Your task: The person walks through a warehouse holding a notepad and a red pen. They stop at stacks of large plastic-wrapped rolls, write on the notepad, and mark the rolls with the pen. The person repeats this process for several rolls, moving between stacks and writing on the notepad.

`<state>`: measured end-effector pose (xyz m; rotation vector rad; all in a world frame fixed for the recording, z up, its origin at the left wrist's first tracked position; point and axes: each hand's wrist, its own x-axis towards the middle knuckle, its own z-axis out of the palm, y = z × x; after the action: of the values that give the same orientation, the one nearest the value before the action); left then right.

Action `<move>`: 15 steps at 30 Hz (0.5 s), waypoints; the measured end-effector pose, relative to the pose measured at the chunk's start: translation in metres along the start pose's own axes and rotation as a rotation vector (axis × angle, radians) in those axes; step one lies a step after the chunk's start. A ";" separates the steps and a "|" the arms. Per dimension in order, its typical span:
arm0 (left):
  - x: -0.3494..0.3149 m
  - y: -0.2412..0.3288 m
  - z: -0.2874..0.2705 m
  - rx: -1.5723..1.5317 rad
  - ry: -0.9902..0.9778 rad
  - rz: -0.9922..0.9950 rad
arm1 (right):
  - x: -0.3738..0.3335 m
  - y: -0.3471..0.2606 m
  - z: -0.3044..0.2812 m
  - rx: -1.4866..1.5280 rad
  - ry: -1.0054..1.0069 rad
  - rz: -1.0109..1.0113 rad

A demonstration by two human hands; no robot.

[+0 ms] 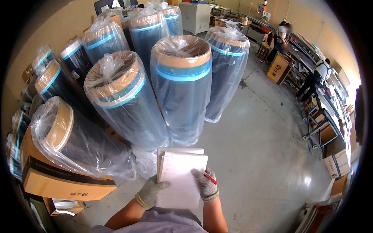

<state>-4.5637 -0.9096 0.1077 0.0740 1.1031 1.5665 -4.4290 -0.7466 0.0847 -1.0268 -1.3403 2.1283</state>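
A stack of white paper sheets (180, 180), like a notepad, is held up in front of my body. My left hand (150, 191), in a grey knit glove, grips its left edge with the thumb on top. On the right edge, my gloved right hand (206, 183) steadies the sheets and also has a red pen (211, 178) between its fingers. The lower fingers of both hands are hidden behind the paper. Just beyond the sheets stands a tall film roll (182, 97) on a cardboard core, wrapped in clear plastic with blue tape round its top.
Several more wrapped rolls (124, 93) crowd the left side. A cardboard box (66, 180) lies at lower left. Grey floor (252, 155) stretches to the right. Along the right wall, two people (316, 75) stand by long workbenches, near a wheeled cart (324, 120). A grey cabinet (194, 17) stands behind.
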 end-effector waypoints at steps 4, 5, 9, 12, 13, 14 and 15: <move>0.012 -0.008 -0.001 0.007 0.002 -0.035 | 0.006 0.007 -0.013 0.060 0.002 -0.042; 0.014 -0.007 0.000 0.004 0.013 -0.048 | 0.009 0.008 -0.015 0.064 0.007 -0.038; 0.020 -0.008 -0.010 0.044 0.026 -0.044 | 0.016 0.010 -0.008 0.099 0.021 -0.006; 0.022 -0.005 -0.022 0.071 0.040 -0.021 | 0.023 0.022 0.003 0.104 0.019 -0.018; 0.021 -0.003 -0.025 0.060 0.044 -0.013 | 0.026 0.026 0.006 0.105 0.021 -0.025; 0.021 -0.001 -0.030 0.050 0.047 -0.006 | 0.028 0.027 0.012 0.107 0.004 -0.004; 0.021 0.000 -0.037 0.074 0.062 -0.009 | 0.029 0.029 0.018 0.120 -0.008 0.019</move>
<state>-4.5928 -0.9149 0.0765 0.0707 1.2090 1.5288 -4.4606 -0.7506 0.0535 -0.9871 -1.1948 2.1998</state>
